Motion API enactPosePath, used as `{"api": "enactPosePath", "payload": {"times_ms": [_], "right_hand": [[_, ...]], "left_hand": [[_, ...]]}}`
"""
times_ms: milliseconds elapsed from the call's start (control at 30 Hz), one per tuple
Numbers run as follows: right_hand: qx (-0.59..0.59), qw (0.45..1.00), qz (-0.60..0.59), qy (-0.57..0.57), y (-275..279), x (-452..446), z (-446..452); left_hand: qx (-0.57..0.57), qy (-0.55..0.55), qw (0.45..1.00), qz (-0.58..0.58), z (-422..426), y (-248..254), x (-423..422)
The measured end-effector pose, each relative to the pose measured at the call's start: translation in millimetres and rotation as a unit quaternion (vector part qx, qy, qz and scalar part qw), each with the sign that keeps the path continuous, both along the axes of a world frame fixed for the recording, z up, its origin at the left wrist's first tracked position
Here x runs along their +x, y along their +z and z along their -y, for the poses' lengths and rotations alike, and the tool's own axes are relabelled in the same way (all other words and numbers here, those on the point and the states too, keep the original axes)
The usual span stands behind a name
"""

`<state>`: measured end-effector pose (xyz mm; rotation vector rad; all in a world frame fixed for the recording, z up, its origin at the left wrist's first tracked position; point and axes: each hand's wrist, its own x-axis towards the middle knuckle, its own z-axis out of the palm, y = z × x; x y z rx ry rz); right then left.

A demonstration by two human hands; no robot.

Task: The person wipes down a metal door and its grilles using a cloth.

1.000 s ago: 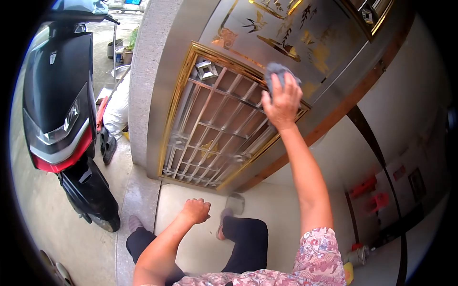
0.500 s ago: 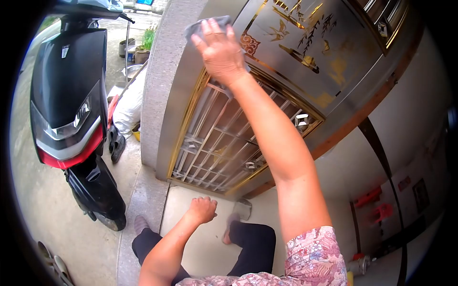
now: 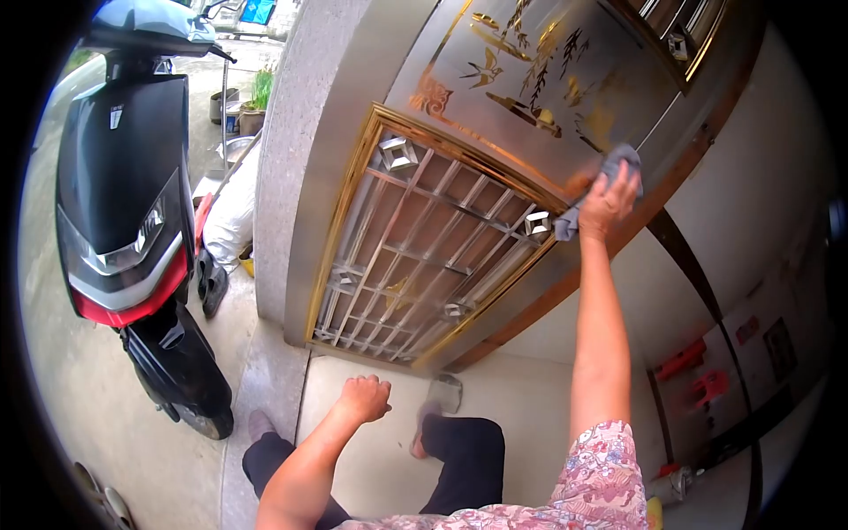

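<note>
In the head view, the right hand [image 3: 609, 203] holds a bunched grey cloth [image 3: 627, 161] against the steel door [image 3: 415, 97], while the left hand [image 3: 364, 399], lower and well apart, hangs in a loose fist with nothing visible in it. The cloth's loose end, left of the right hand, could snag on the nearby square stud [image 3: 538, 223] if dragged over it.

Right arm [image 3: 602, 344] outstretched, left hand [image 3: 367, 399] curled
</note>
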<state>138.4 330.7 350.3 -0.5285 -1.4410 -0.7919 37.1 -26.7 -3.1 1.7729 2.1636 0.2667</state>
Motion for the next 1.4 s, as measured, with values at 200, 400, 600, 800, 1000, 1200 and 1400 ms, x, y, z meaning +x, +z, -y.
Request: {"api": "enactPosePath", "payload": {"times_ms": [200, 400, 600, 800, 1000, 1200, 1400], "right_hand": [[-0.054, 0.989, -0.137, 0.008, 15.0, -40.5, 12.2], [0.081, 0.986, 0.120, 0.077, 23.8, -179.4, 114.2], [0.143, 0.917, 0.360, 0.095, -14.5, -270.5, 190.0], [0.202, 0.897, 0.373, 0.124, 2.1, -290.2, 193.8], [0.151, 0.961, 0.217, 0.080, 68.5, -225.1, 140.8], [0.104, 0.987, 0.118, 0.038, 83.7, -157.9, 91.1], [0.111, 0.988, 0.110, 0.004, 66.0, -164.0, 100.5]], "left_hand": [[-0.004, -0.009, 1.000, 0.010, -5.5, -4.1, 5.5], [-0.010, -0.010, 0.999, 0.034, -9.2, 1.8, 4.3], [0.006, 0.011, 0.999, 0.036, -2.9, 5.6, -4.6], [0.003, 0.035, 0.999, 0.037, -0.8, 11.3, -15.4], [0.000, 0.038, 0.998, 0.041, -0.9, 12.4, -18.0], [0.014, 0.011, 1.000, 0.014, 2.9, 4.6, -11.1], [-0.014, 0.011, 0.999, 0.034, -2.6, 5.8, -6.7]]}}
